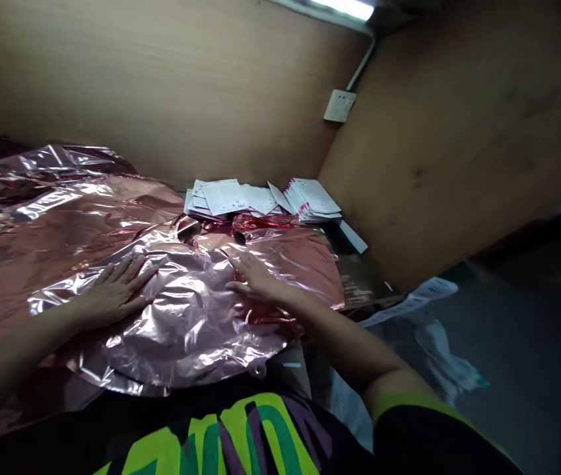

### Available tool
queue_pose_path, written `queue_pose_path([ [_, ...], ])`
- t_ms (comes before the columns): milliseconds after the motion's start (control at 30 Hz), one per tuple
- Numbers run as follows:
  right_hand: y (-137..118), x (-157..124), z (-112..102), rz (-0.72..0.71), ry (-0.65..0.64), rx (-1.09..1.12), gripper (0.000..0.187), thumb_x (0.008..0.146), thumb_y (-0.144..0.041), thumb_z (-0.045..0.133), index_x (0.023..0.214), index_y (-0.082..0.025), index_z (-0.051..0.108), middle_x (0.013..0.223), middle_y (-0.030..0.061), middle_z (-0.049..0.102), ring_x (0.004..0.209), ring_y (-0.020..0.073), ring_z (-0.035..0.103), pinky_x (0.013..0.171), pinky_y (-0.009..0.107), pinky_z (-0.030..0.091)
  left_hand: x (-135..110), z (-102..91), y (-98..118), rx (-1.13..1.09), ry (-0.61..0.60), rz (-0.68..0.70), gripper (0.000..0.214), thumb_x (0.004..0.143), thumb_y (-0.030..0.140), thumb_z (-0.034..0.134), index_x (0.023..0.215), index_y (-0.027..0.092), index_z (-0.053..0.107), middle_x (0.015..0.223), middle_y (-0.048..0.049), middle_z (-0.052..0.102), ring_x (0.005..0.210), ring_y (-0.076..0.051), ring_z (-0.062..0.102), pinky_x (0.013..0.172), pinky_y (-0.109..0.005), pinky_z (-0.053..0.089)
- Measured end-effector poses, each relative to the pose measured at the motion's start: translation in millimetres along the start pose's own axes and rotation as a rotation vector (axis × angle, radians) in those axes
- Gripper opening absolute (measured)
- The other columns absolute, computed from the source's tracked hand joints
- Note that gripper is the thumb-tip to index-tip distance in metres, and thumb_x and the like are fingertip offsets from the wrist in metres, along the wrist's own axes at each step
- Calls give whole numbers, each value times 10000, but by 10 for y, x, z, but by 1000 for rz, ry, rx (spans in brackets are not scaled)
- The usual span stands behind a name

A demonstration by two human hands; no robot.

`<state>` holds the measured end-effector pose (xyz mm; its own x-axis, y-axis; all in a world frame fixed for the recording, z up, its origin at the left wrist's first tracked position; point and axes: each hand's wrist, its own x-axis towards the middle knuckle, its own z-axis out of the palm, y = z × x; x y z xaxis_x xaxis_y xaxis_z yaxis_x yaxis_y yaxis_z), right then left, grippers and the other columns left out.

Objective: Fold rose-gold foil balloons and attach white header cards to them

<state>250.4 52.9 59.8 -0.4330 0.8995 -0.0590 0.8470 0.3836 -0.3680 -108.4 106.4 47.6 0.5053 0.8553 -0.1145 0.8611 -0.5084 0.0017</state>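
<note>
Silver-pink foil point(191, 316) is spread across the middle of the frame, wider from left to right than it is deep, beneath a person's two bare hands. Its left part is covered by the left hand point(118, 290), laid palm down with fingers apart. Its upper right is touched by the right hand point(255, 276), fingers extended and thumb held away; nothing appears to be clamped by either. Whether the right palm is rested fully on the surface cannot be told. A small tab point(259, 371) on the lower edge is set nearer the right hand, while that edge is turned toward a dark shirt point(231, 435) at bottom centre. Room is limited at left by heaped copper foil point(57, 244), and at upper centre by white cards point(226, 196) stacked before a wooden wall point(162, 79). At right, past the table edge point(384, 301), white plastic point(446, 363) is seen lower down.
</note>
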Motion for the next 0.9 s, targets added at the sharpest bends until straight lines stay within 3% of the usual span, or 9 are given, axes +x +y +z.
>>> queue_pose_path([
  [133, 248, -517, 51, 265, 140, -45, 752, 915, -564, 480, 1501, -131, 290, 1581, 187, 204, 1473, 355, 71, 1161, 545, 84, 18, -16, 136, 31, 15, -54, 739, 913, 614, 327, 1532, 227, 207, 1607, -90, 168, 1456, -414, 91, 1123, -623, 122],
  [233, 342, -812, 135, 248, 120, 17, 550, 959, -448, 431, 1414, -139, 432, 1502, 186, 379, 1414, 332, 273, 1129, 515, 194, 42, 64, 176, 45, -23, -86, 745, 911, 622, 275, 1536, 229, 176, 1620, -109, 79, 1471, -385, 17, 1127, -616, 87],
  [333, 335, -1036, 115, 308, 189, 152, 389, 971, -421, 395, 1196, -170, 590, 1162, 129, 660, 1097, 250, 584, 924, 368, 424, 71, 112, 135, 53, 23, -59, 749, 896, 601, 300, 1537, 238, 165, 1622, -113, 75, 1478, -361, 17, 1134, -601, 80],
  [400, 284, -1140, 100, 408, 147, 215, 335, 878, -502, 550, 983, -198, 641, 897, 66, 700, 852, 222, 632, 739, 308, 452, 38, 68, 182, 45, 53, -75, 769, 883, 589, 321, 1534, 199, 193, 1612, -134, 128, 1476, -367, 51, 1136, -601, 85],
  [533, 126, -1106, 154, 525, 7, 568, 252, 761, -378, 684, 664, -189, 549, 613, 2, 596, 608, 151, 574, 542, 224, 387, -303, -62, 688, 41, 144, -138, 936, 804, 661, 410, 1519, 84, 230, 1582, -190, 207, 1458, -421, 95, 1138, -589, 165],
  [600, 42, -993, 137, 535, -41, 784, 237, 824, -351, 588, 666, -186, 524, 566, -13, 559, 520, 117, 537, 480, 198, 372, -561, -9, 1019, 31, 147, 78, 1082, 684, 767, 528, 1543, 221, 164, 1602, -107, 189, 1453, -410, 145, 1128, -562, 245],
  [667, -17, -890, 45, 482, -73, 1018, 241, 866, -387, 513, 737, -186, 546, 582, -20, 563, 479, 95, 514, 447, 181, 376, -771, 150, 1235, 46, 156, 263, 1115, 650, 747, 580, 1545, 245, 142, 1581, -102, 248, 1430, -401, 240, 1141, -565, 230],
  [767, 7, -837, -147, 306, -134, 1306, 364, 896, -512, 438, 889, -183, 593, 718, 21, 623, 542, 109, 562, 476, 204, 453, -911, 462, 1246, 114, 268, 265, 853, 782, 459, 557, 1526, 181, 245, 1529, -146, 342, 1402, -357, 334, 1155, -529, 225],
  [900, 204, -768, -151, -38, 64, 758, 452, 837, -417, 616, 1215, -174, 565, 1178, 155, 620, 982, 229, 637, 848, 406, 543, -936, 703, 1075, 142, 399, 275, 723, 818, 214, 453, 1517, 177, 273, 1508, -98, 396, 1403, -281, 354, 1170, -458, 245],
])
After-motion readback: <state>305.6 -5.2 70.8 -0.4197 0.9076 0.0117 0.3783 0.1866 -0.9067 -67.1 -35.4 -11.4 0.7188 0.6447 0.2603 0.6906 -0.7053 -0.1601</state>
